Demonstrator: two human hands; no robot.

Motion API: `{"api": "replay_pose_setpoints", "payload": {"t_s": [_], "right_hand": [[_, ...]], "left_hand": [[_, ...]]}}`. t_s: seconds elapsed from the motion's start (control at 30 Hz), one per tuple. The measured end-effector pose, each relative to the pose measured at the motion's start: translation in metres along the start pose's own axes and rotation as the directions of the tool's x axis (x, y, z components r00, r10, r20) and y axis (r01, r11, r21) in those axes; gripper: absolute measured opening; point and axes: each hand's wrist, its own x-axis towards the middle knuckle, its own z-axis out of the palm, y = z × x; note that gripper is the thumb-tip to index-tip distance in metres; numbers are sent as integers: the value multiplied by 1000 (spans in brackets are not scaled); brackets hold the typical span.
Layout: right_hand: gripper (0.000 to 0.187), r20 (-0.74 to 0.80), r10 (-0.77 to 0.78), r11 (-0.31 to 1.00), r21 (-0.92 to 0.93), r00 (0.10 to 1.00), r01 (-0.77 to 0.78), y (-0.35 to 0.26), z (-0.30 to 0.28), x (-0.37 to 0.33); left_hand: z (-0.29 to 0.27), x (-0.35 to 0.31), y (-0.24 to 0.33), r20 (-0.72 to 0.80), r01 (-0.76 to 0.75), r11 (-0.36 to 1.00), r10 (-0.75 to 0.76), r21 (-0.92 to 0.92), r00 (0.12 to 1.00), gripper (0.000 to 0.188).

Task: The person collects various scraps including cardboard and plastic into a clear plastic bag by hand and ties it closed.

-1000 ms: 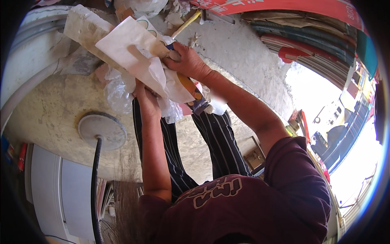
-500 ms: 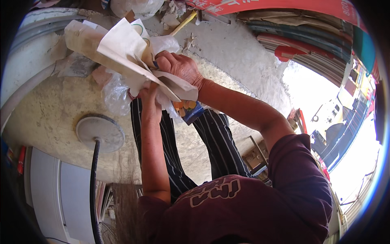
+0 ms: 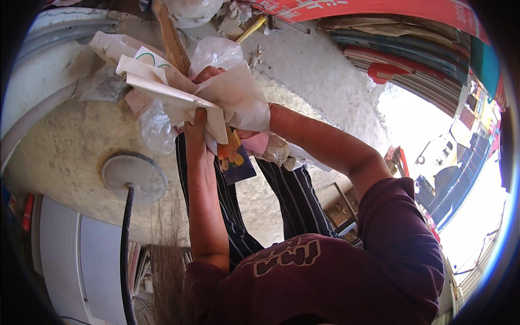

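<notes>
A bundle of folded whitish paper sheets [image 3: 162, 89] is held up in front of me between both hands. My left hand [image 3: 196, 129] grips the bundle's lower edge, its thumb laid against the paper. Most of my right hand [image 3: 209, 73] is behind a raised sheet; a few bent fingers show at the upper edge, closed on the paper. Out of the bundle's underside hangs a dark blue packet [image 3: 238, 170] with orange pictures. Beside it are a pink piece [image 3: 257, 143] and crumpled clear plastic [image 3: 277, 150]. A brown corrugated cardboard strip [image 3: 172, 40] sticks up behind the bundle.
A clear plastic bag [image 3: 156, 127] hangs by the bundle's left. A round grey disc base [image 3: 134, 176] with a black pole stands on the concrete floor at left. A yellow stick [image 3: 251, 29] lies beyond. Stacked flat boards [image 3: 406, 70] are at the right.
A paper sheet has swung over my right hand, mostly hiding it. The cardboard strip has come up behind. The pink piece and plastic now show under my right wrist; the packet has shifted left.
</notes>
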Motion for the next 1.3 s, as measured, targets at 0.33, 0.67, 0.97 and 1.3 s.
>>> {"api": "replay_pose_setpoints", "payload": {"t_s": [0.33, 0.67, 0.97, 1.3], "right_hand": [[42, 146, -33, 885, 464, 989, -39, 54, 1, 5], [56, -279, 519, 836, -28, 808, -548, 255, -35, 49], [83, -501, 378, 748, -331, 779, -575, 340, -27, 114], [74, -568, 615, 422, -348, 547, -837, 340, 11, 103]], "left_hand": [[-2, 6, 6, -105, -7, 997, 0, -71, 995, 55], [-4, 11, 29, -124, -93, 990, 106, 103, 987, 54], [-3, -10, 66, -285, 1, 982, 53, 187, 957, 55], [8, -17, 69, -361, 76, 979, -2, 191, 932, 55]]}}
